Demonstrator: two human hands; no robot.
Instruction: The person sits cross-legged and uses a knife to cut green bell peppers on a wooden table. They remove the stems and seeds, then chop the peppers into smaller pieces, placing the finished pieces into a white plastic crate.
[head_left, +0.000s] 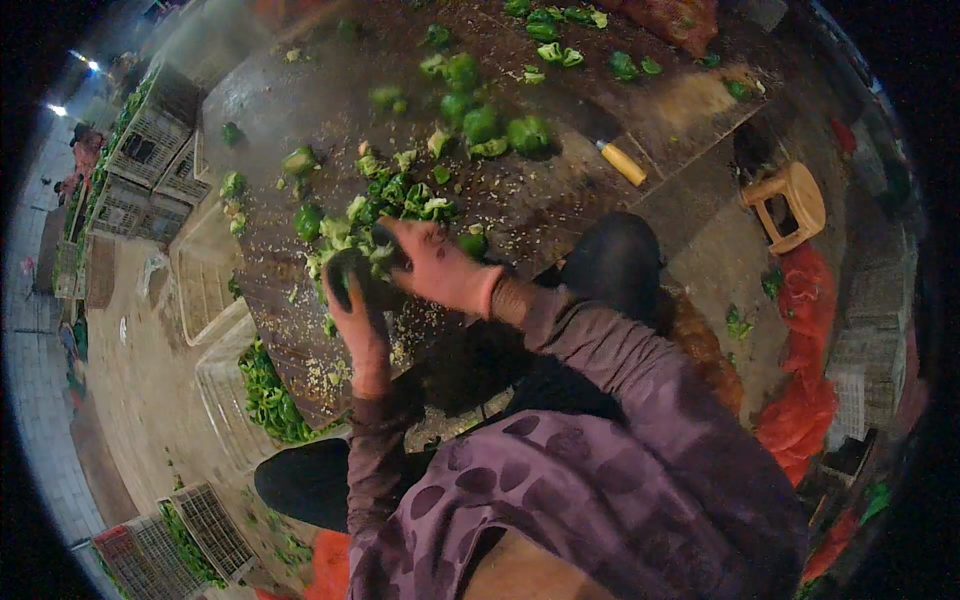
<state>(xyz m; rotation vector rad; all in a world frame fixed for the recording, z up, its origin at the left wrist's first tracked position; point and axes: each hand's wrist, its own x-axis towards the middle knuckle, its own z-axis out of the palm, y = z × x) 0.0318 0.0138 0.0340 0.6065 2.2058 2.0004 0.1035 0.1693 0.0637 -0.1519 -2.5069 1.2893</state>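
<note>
My left hand and my right hand wear pink gloves with dark coated palms. They are cupped towards each other at the near part of a brown tabletop, with green pepper pieces between them. Some fingertips are hidden by the pieces and the gloves. More cut pepper is heaped just beyond my hands, and pale seeds are strewn around it. Several whole-looking green peppers sit farther out. A knife with a yellow handle lies to the right, its dark blade hard to make out.
A pale plastic crate holding green peppers stands by the table's left edge. Stacked crates are farther left. On the right floor are a wooden stool and red mesh sacking. Another mesh sack rests at the table's far side.
</note>
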